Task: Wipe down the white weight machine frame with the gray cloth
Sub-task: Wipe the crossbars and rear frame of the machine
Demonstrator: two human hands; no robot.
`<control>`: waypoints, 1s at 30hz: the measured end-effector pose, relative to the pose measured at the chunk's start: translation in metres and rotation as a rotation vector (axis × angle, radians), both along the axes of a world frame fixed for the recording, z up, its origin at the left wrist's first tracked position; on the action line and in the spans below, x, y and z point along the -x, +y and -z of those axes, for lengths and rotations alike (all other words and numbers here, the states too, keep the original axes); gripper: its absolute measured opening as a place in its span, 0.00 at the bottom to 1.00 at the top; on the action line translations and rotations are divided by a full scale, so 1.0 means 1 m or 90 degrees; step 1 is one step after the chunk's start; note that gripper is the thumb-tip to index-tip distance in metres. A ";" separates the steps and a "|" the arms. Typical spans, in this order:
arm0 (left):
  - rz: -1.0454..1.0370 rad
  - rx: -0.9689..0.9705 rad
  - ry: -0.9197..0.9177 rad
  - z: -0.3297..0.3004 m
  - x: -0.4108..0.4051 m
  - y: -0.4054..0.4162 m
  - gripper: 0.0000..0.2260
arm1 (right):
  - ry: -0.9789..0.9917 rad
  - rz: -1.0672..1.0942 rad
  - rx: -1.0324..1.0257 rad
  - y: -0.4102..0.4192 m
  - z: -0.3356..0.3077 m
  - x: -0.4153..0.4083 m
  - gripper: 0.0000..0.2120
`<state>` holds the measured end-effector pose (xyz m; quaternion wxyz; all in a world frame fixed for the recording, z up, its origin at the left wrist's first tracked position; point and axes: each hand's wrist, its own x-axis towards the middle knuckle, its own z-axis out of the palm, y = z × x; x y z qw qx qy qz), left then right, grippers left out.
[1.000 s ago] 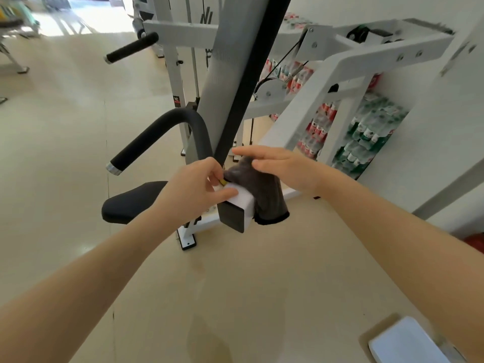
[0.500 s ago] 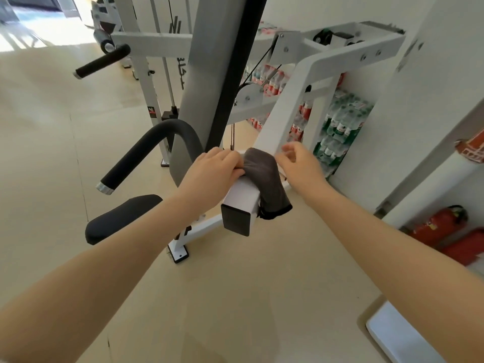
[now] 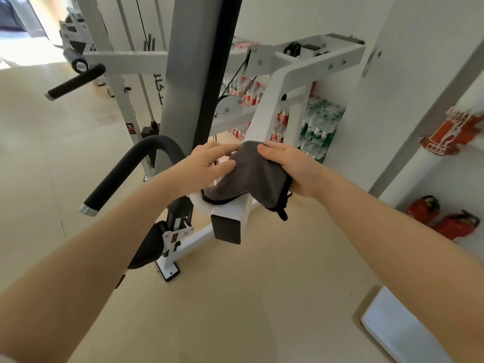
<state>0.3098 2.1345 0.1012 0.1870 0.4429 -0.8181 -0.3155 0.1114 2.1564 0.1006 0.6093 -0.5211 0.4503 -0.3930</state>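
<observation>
A gray cloth with a dark hem is draped over the near end of a slanted white square tube of the weight machine frame. My right hand grips the cloth's right side, fingers curled over its top edge and palm under its hanging flap. My left hand lies with straight fingers on the cloth's left edge, pressing it to the tube. The tube's black end cap points toward me below the cloth.
A black padded handle curves left of my hands, and another black grip sticks out higher up. A tall gray upright stands behind. Bottled drinks are stacked by the wall. Red fire extinguishers lie right.
The cloth has slid a little farther up the tube and spread wider. My right hand moved from beside the cloth to gripping its right side; my left fingers straightened onto it.
</observation>
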 end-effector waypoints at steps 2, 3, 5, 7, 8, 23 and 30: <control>0.087 -0.162 -0.009 -0.006 -0.005 -0.004 0.19 | 0.002 -0.029 0.012 -0.001 -0.005 -0.001 0.09; 0.110 -0.201 -0.012 -0.008 -0.007 -0.005 0.19 | -0.004 -0.040 0.014 -0.002 -0.007 0.000 0.09; 0.109 -0.208 -0.019 -0.008 -0.013 -0.008 0.14 | -0.012 -0.071 0.012 -0.003 -0.011 0.002 0.10; 0.087 -0.182 -0.003 -0.009 -0.018 -0.011 0.09 | -0.038 -0.095 0.004 -0.004 -0.014 0.006 0.11; 0.078 -0.170 0.009 -0.010 -0.022 -0.013 0.06 | -0.058 -0.093 -0.008 -0.006 -0.015 0.009 0.11; -0.072 0.219 -0.135 0.034 -0.026 -0.007 0.18 | 0.646 -0.299 0.593 0.022 0.035 -0.036 0.20; -0.102 0.249 -0.015 0.026 -0.024 0.011 0.09 | 0.736 -0.197 0.591 -0.031 0.035 -0.037 0.19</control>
